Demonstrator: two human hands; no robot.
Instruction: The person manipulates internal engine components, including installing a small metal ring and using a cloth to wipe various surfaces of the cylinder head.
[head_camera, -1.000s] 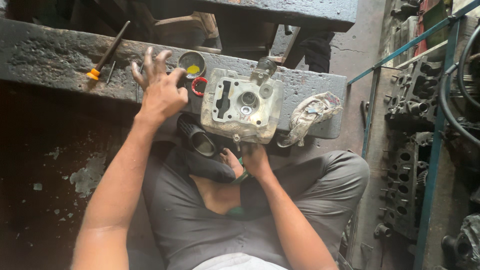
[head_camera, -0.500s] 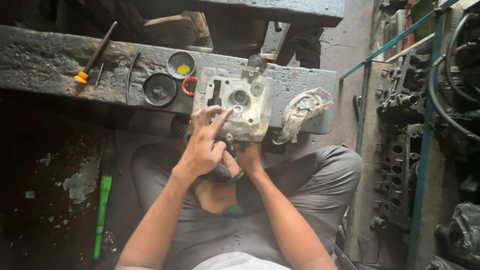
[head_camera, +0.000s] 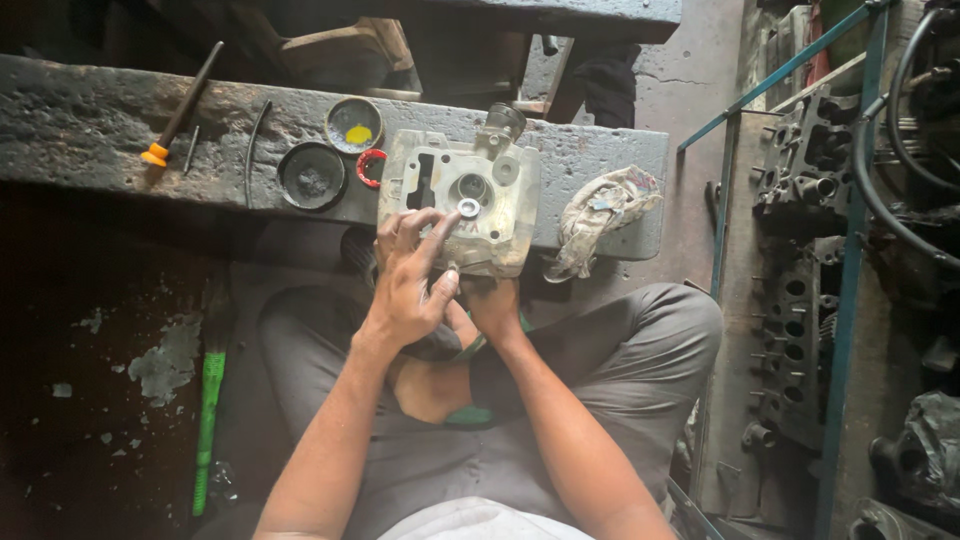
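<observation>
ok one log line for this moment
left hand: fingertips on small metal ring atop cylinder head | right hand: steadying head's near edge | rag beside

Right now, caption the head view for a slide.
Left hand sets a washer on a cylinder head; right hand steadies it.

The right hand (head_camera: 492, 300) is mostly hidden under the cylinder head (head_camera: 462, 200).
</observation>
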